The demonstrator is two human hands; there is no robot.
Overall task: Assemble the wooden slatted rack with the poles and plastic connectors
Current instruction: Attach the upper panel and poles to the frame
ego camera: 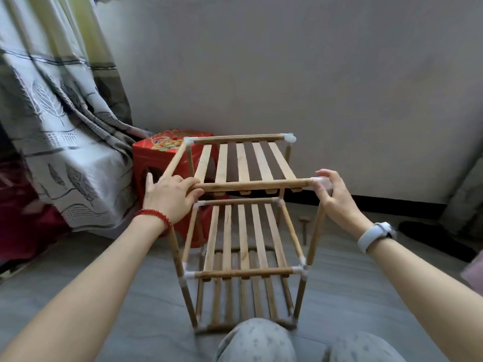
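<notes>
The right hand [329,193] has its grip closed on the white connector [321,182] at the near right corner of the top shelf [245,164], thumb and fingers curled round it above the upright pole [315,232] below. The left hand [171,195] covers the near left corner, fingers curled over the end of the front rail [254,184], so whatever connector sits there is hidden. Between the hands runs that rail, with the slats reaching back to the far rail and its two white corners. Below it sit a middle shelf [244,237] and a bottom one near the floor [109,320], where the rack [244,273] stands just in front of the person's knees. It looks light and somewhat wobbly (thin poles pushed into plastic sockets), so I judge it will rack sideways if pushed on one corner alone; pressing straight down over each upright seems best. The slats look thin and likely to flex, poor places to hold; the corners and rails are stiffer. A red stool [159,159] stands behind the rack on the left, beside a curtain [57,131].
</notes>
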